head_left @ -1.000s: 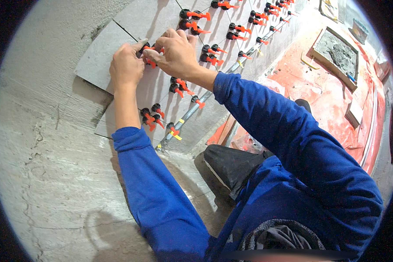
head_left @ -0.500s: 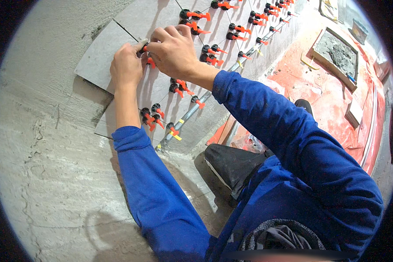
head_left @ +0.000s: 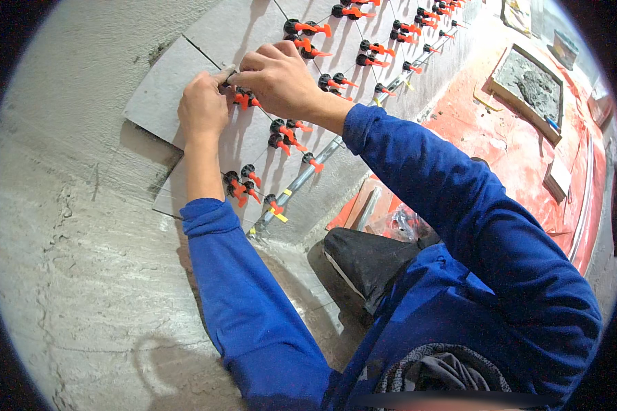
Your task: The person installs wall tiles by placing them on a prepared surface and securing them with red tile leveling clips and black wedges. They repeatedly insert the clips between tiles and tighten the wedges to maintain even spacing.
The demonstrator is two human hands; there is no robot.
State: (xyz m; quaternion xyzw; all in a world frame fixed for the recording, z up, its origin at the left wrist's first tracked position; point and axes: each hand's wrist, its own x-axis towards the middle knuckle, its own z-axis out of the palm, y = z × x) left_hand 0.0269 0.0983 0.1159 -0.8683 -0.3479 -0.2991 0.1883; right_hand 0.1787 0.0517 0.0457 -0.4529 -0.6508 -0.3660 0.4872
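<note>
Grey tiles (head_left: 163, 89) cover the wall, with black-and-orange tile levelers set along their joints. Both my hands meet over the joint at the upper left tile. Between their fingertips is the black cap of a tile leveler (head_left: 230, 78), partly covered by the fingers. My left hand (head_left: 204, 106) is closed in a pinch at its left side. From the right, my right hand (head_left: 281, 79) pinches the same cap, fingers curled. Just below sit other levelers with orange handles (head_left: 245, 100), partly behind my right hand.
A metal rail (head_left: 301, 179) with yellow tabs runs along the tiles' lower edge. On the right, red sheeting (head_left: 459, 147) covers the floor. A tray of grey mortar (head_left: 528, 79), a stack of small tiles (head_left: 557, 179) and a bucket (head_left: 564, 48) stand there. Bare rough wall (head_left: 62, 137) lies left.
Both hands stay at the same leveler, with their fingers slightly shifted around the cap. The whole view has moved a little, and more of the orange handles below the hands shows.
</note>
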